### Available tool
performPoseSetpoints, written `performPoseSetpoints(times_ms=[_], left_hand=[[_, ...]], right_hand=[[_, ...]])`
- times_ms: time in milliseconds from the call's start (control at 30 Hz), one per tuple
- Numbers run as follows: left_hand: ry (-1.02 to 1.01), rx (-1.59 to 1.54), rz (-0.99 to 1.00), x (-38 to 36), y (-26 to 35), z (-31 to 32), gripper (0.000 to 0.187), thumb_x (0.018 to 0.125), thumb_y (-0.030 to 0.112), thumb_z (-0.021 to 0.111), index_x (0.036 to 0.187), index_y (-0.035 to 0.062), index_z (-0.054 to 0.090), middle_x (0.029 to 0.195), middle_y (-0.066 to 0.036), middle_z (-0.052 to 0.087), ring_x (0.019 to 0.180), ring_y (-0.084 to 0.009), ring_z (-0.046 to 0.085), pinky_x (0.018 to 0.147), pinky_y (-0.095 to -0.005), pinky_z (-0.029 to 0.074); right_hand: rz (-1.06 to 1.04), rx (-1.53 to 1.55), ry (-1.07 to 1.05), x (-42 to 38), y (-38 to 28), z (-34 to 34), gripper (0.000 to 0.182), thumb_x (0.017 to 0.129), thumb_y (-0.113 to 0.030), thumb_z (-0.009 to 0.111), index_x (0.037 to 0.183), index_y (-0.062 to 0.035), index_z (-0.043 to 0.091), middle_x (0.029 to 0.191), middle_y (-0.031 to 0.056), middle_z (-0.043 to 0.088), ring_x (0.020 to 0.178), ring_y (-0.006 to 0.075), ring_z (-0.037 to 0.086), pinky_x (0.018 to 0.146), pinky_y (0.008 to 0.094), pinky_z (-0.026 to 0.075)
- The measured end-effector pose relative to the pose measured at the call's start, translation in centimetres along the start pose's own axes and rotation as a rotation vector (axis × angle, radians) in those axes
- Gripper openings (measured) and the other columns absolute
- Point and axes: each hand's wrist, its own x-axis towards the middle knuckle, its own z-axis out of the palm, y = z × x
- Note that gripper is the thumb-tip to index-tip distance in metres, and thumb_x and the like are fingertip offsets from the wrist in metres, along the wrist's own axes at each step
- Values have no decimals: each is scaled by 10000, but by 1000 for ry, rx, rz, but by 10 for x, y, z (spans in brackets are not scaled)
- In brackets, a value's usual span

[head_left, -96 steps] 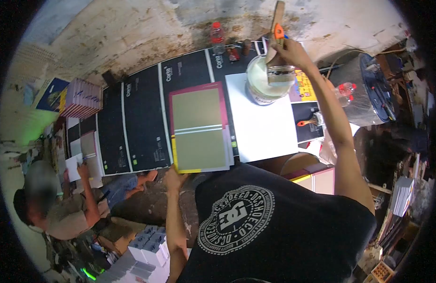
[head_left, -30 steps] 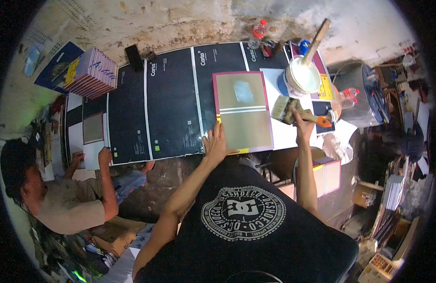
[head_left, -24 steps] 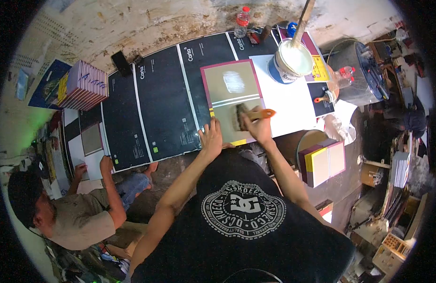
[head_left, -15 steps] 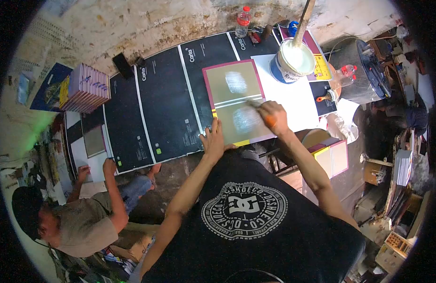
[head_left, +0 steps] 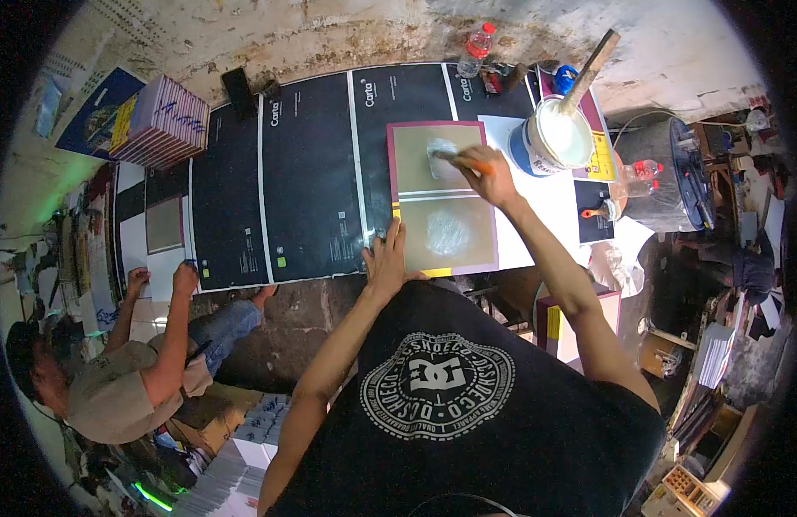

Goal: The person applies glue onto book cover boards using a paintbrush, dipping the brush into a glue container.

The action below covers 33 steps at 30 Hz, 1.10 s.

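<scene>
My right hand point(head_left: 493, 177) grips the brush point(head_left: 454, 158); glue patches on both cover point(head_left: 441, 198) halves, margins bare. Left hand point(head_left: 385, 258) flat, empty.

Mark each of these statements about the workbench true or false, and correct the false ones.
1. The right hand holds an orange-handled brush on the upper half of the olive board with the maroon border. True.
2. The left hand grips a plastic bottle. False: it lies flat on the board's lower left corner.
3. A wooden stick stands in the white tub of pale paste. True.
4. The board is dry all over. False: a whitish patch shows on its lower half and another under the brush.
5. The person in the tan shirt holds the tub. False: that person's hands are at the bench's far left end.
</scene>
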Motion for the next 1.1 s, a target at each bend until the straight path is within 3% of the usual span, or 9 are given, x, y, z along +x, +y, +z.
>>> performPoseSetpoints(times_ms=[200,367,467,567,667,767,867,1000,1100], left_hand=[[-62,42,-45,8,4,-6,1197,529,480,887,1493,92,292,1579,-39,213,1223,-369,438,921,-637,348],[-13,26,-24,3,1,0,1191,529,474,886,1492,97,296,1578,-39,217,1190,-361,453,916,-623,350],[-38,19,-33,0,3,-3,1192,527,474,886,1493,99,297,1580,-41,217,1181,-360,455,911,-608,352],[-53,11,-37,2,6,-6,1196,527,475,886,1496,97,294,1583,-44,215,1185,-365,457,913,-602,351],[-57,23,-30,2,3,-4,1201,535,476,885,1502,94,283,1592,-41,203,1192,-373,457,923,-614,344],[-62,22,-42,4,6,-4,1210,542,480,882,1509,92,268,1603,-34,181,1197,-383,457,934,-628,337],[-67,17,-47,7,8,-6,1218,545,498,874,1513,89,259,1608,-28,168,1196,-385,460,938,-629,335],[-61,75,-40,5,6,-2,1229,545,537,856,1515,81,255,1606,-31,175,1182,-373,468,910,-602,356],[-26,102,-19,5,5,2,1232,545,553,849,1515,81,255,1604,-34,182,1159,-361,478,875,-577,369]], right_hand=[[-88,-2,-253,11,-10,45,270,782,-237,703,1026,-126,670,920,84,666,927,292,622,872,420,440],[311,351,-66,14,60,52,175,824,-288,688,911,-144,736,764,163,675,702,349,646,619,454,523],[283,-77,155,38,75,7,159,860,-274,652,935,-159,734,831,163,687,802,374,654,715,456,527],[164,383,165,26,44,13,148,848,-262,668,930,-155,729,851,167,680,845,375,641,764,452,513],[48,90,-97,6,89,50,191,818,-280,712,914,-114,713,877,178,681,924,368,649,831,481,506],[380,-25,98,28,118,10,207,832,-317,688,922,-132,717,856,190,678,803,356,668,696,486,525],[137,191,283,36,87,-12,185,806,-207,685,936,-75,698,925,187,684,813,353,668,725,455,521],[36,110,-380,15,120,40,241,788,-260,729,883,-50,660,927,182,682,805,369,653,717,455,510],[222,-100,-4,33,165,11,240,814,-297,706,864,-67,656,868,176,653,774,384,642,685,495,495]])
